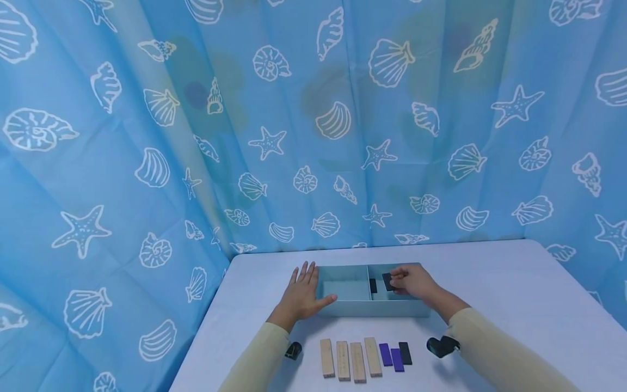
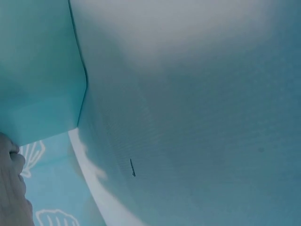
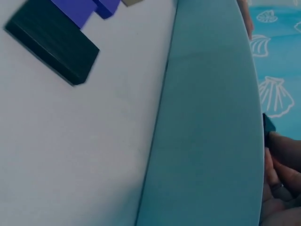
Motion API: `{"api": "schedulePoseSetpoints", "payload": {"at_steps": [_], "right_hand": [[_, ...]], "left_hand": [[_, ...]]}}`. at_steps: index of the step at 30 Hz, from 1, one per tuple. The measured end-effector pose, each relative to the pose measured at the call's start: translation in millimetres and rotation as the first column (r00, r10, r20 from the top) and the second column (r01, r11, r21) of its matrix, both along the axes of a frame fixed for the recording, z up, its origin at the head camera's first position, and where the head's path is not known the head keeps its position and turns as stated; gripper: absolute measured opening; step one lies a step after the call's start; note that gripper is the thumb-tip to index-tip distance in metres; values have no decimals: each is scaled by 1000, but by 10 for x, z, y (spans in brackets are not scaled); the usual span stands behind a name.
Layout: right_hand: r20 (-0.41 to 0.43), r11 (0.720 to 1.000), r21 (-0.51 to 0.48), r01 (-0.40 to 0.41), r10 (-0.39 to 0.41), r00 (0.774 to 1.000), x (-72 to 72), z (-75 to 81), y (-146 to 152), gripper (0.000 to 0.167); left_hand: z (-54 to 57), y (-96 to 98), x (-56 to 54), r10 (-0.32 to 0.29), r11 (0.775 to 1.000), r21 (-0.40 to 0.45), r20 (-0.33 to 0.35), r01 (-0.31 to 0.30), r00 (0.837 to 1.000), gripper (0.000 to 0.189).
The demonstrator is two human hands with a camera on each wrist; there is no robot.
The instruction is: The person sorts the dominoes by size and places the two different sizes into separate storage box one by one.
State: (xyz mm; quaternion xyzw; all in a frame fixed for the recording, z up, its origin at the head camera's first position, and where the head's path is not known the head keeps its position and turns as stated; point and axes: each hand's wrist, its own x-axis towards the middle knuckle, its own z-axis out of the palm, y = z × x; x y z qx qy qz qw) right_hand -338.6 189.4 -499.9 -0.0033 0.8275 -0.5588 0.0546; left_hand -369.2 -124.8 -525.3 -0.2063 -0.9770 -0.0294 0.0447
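Observation:
A blue-green box (image 1: 374, 309) with a divider stands on the white table. My right hand (image 1: 410, 280) pinches a black block (image 1: 388, 281) over the box's right compartment. Another black block (image 1: 373, 286) stands in that compartment, against the divider. At the box's left end, my left hand (image 1: 305, 291) rests on the rim with its fingers spread and straight. In the right wrist view, the fingertips (image 3: 283, 149) and the held block (image 3: 268, 126) show just past the box's front wall (image 3: 207, 117). The left wrist view shows only part of the left hand (image 2: 13, 183).
Several wooden blocks (image 1: 343, 360) lie in a row in front of the box. To their right are two purple blocks (image 1: 397, 360) and a black block (image 1: 405, 353). A blue curtain (image 1: 313, 136) with white shell prints hangs behind and left of the table (image 1: 490, 283).

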Motion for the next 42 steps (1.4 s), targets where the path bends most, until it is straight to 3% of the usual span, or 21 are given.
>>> {"api": "schedulePoseSetpoints", "payload": {"at_steps": [10, 21, 31, 42], "right_hand": [[49, 995, 103, 7, -12, 999, -197, -64, -74, 29], [89, 965, 259, 44, -69, 994, -298, -120, -151, 21], [121, 964, 257, 66, -100, 988, -356, -166, -210, 18], [69, 945, 321, 63, -89, 994, -368, -156, -231, 20]], "left_hand": [[-67, -6, -23, -1, 1000, 19, -31, 1, 1000, 103], [-7, 1, 6, -3, 1000, 15, -23, 4, 1000, 101], [-14, 7, 14, -1, 999, 32, -5, 1, 1000, 100], [5, 5, 28, -14, 999, 41, -17, 14, 1000, 100]]}}
